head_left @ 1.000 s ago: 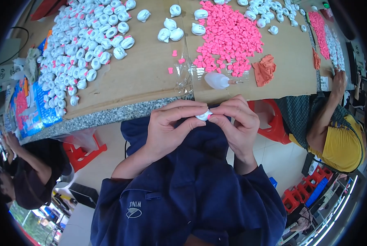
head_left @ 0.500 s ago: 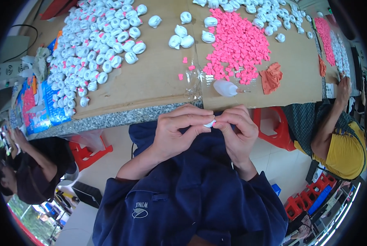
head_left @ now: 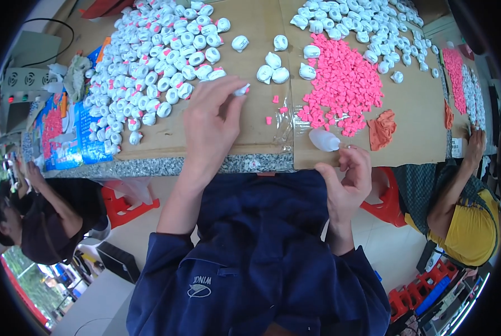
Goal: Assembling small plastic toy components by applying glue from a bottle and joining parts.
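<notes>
Between the thumb and fingers of my left hand [head_left: 210, 126] is a small white rounded piece [head_left: 241, 89] with a bit of pink on it. That hand is over the cardboard, beside a big pile of white pieces with pink parts [head_left: 166, 61]. My right hand [head_left: 348, 187] is at the table's front edge, thumb apart from its curled fingers, with nothing seen in it. Its fingertips come close to the thin nozzle of a translucent squeeze bottle [head_left: 323, 140] lying on its side. Beyond the bottle lies a heap of small pink pieces [head_left: 345, 84].
More white pieces [head_left: 362, 17] lie at the back right, and a few loose ones [head_left: 273, 74] in the middle. An orange crumpled cloth [head_left: 382, 130] rests right of the bottle. Co-workers sit left [head_left: 43, 224] and right [head_left: 463, 218]. A red stool [head_left: 385, 196] stands near the table.
My hands, together at the table edge before, have parted. The left one moved forward and left, carrying the white piece toward the pile; the right let go and moved slightly right, near the bottle.
</notes>
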The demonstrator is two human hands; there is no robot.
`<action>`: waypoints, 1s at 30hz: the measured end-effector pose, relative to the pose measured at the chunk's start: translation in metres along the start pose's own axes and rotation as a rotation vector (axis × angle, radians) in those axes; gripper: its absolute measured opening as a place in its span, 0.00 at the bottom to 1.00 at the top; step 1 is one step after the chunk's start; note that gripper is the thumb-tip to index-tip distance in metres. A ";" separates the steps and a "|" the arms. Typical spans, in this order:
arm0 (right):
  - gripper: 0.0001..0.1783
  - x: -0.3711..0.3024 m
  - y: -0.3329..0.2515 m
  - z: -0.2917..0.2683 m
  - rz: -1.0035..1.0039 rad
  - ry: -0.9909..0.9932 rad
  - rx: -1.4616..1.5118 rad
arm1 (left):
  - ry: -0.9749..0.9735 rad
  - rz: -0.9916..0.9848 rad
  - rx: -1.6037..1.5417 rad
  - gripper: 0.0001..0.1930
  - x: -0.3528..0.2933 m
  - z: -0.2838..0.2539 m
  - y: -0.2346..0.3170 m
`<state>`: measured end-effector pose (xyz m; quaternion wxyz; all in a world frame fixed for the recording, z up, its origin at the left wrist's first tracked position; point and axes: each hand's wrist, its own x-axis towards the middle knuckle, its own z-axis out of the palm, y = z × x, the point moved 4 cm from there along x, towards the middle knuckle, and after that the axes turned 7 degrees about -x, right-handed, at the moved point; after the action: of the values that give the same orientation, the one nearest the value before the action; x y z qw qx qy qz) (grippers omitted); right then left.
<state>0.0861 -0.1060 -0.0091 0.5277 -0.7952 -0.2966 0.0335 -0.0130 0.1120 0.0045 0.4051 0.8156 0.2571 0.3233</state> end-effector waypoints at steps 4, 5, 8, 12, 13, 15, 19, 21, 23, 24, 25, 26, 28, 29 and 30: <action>0.24 0.011 -0.009 0.009 0.009 -0.068 -0.090 | -0.027 0.230 0.309 0.15 0.023 0.017 0.014; 0.23 0.012 -0.010 0.011 -0.018 -0.081 -0.133 | -0.015 0.265 0.367 0.15 0.026 0.021 0.018; 0.21 0.013 -0.009 0.011 -0.108 -0.101 -0.195 | -0.084 0.314 0.340 0.15 0.026 0.029 0.013; 0.19 0.008 -0.005 0.011 -0.078 -0.004 0.212 | -0.065 0.229 0.162 0.14 0.013 0.017 0.023; 0.19 0.004 -0.005 0.009 -0.073 -0.005 0.210 | -0.098 -0.014 -0.198 0.13 0.003 0.013 0.024; 0.20 -0.002 -0.006 0.009 0.044 -0.127 0.396 | -0.122 -0.266 -0.558 0.11 -0.016 0.010 0.023; 0.21 -0.002 -0.011 0.002 0.013 -0.244 0.297 | -0.154 -0.617 -1.209 0.16 -0.051 0.018 0.003; 0.21 0.002 -0.015 0.000 -0.079 -0.251 0.191 | -0.209 -0.646 -1.215 0.16 -0.059 0.020 0.001; 0.20 0.004 -0.019 -0.001 -0.040 -0.246 0.186 | -0.200 -0.668 -1.221 0.16 -0.061 0.021 -0.001; 0.19 0.004 -0.019 -0.001 -0.002 -0.237 0.186 | -0.194 -0.688 -1.222 0.16 -0.062 0.022 -0.002; 0.19 0.004 -0.020 -0.002 -0.002 -0.239 0.183 | -0.193 -0.689 -1.225 0.16 -0.062 0.022 -0.002; 0.18 0.004 -0.021 -0.002 0.001 -0.245 0.178 | -0.189 -0.690 -1.220 0.16 -0.062 0.022 -0.002; 0.17 0.003 -0.021 -0.001 0.004 -0.253 0.172 | -0.182 -0.692 -1.217 0.16 -0.062 0.022 -0.002; 0.18 0.002 -0.020 0.000 0.009 -0.256 0.160 | -0.188 -0.687 -1.211 0.16 -0.062 0.022 -0.002; 0.21 0.002 -0.020 0.001 0.014 -0.259 0.149 | -0.193 -0.683 -1.204 0.16 -0.062 0.022 -0.002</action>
<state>0.0784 -0.0988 0.0080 0.5423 -0.7449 -0.3533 0.1617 -0.0379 0.0600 -0.0272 0.8866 0.3478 0.2383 0.1903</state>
